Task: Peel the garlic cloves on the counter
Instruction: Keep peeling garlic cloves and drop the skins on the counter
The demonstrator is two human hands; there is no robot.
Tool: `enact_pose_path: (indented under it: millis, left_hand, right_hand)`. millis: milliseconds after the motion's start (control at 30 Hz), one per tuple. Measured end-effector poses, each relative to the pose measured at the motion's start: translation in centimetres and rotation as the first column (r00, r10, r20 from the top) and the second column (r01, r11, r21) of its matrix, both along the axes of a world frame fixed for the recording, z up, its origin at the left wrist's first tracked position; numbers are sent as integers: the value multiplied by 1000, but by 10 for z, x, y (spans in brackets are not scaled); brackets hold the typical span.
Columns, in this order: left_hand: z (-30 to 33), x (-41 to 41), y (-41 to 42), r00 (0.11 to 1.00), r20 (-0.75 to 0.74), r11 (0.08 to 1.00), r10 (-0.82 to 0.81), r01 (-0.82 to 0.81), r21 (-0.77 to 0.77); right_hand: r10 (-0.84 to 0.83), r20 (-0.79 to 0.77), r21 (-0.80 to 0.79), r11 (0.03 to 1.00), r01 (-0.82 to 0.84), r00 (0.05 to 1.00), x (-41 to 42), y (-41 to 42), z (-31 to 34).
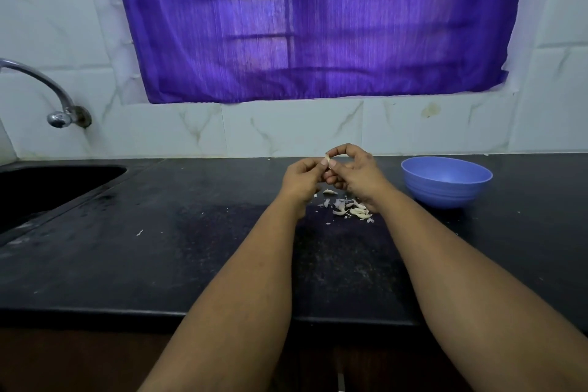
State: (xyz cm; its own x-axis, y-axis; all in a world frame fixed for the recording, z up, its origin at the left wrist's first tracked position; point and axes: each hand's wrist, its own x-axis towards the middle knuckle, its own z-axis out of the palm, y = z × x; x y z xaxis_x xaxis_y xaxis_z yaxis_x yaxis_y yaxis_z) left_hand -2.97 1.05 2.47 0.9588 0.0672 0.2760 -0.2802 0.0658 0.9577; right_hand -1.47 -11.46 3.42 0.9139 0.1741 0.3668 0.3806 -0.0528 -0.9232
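Observation:
Both my hands meet above the black counter [159,248], near its back edge. Between them is a small pale garlic clove [327,158], mostly hidden by fingers. My left hand [302,178] pinches it with thumb and fingertips. My right hand [353,172] curls round it from the other side, its fingertips on the top where a bit of skin sticks up. Below the hands, a heap of garlic cloves and loose papery skins [350,208] lies on the counter.
A blue plastic bowl [445,183] stands on the counter to the right of my hands. A dark sink [47,188] with a metal tap [60,105] is at the left. Behind the counter is a tiled wall with a purple curtain [318,25].

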Motion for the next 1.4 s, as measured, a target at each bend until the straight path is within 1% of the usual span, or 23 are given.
enact_pose_path:
  millis: [33, 100, 133, 200, 267, 467, 533, 633, 833, 1100, 1200, 1333, 1400]
  left_hand:
    - [0, 1, 1, 1000, -7, 1000, 8, -8, -2]
    - [0, 2, 1, 999, -29, 1000, 16, -16, -5]
    - [0, 3, 1, 999, -36, 1000, 20, -20, -5]
    - [0, 4, 1, 999, -41, 1000, 19, -19, 5]
    - [-1, 4, 0, 999, -36, 1000, 5, -4, 16]
    - [-2, 7, 0, 999, -20, 999, -36, 36, -36]
    - [-2, 7, 1, 999, -19, 998, -43, 42, -47]
    - [-1, 6, 2, 999, -14, 998, -46, 45, -47]
    - [0, 6, 0, 999, -23, 997, -31, 29, -71]
    - [1, 11, 4, 996, -76, 971, 44, -60, -230]
    - [1, 13, 9, 993, -93, 962, 76, -98, -256]
    - [-1, 13, 7, 993, -90, 976, 73, -90, -198]
    - [-2, 12, 6, 994, -90, 981, 63, -78, -176]
  right_hand:
    - [-41, 35, -59, 997, 43, 999, 2, 0, 0]
    - [-153, 167, -195, 963, 185, 974, 6, -3, 0]
    - [-188, 232, -223, 945, 240, 954, 8, -5, 0]
    - [-205, 305, -217, 936, 277, 930, 11, -7, 1]
    - [-198, 331, -207, 939, 276, 923, 12, -8, 2]
    - [-256, 334, -173, 929, 326, 907, 12, -8, 2]
    - [-227, 339, -193, 933, 304, 913, 12, -8, 3]
    - [-170, 335, -303, 912, 277, 927, 13, -7, 3]
    - [-155, 328, -466, 831, 303, 932, 12, -2, 2]
    - [-90, 279, -608, 754, 249, 956, 9, -1, 7]
    - [-86, 237, -568, 796, 210, 968, 5, -6, 9]
    - [-150, 282, -472, 838, 273, 948, 0, -12, 10]
    - [-174, 287, -449, 844, 293, 942, -1, -13, 10]
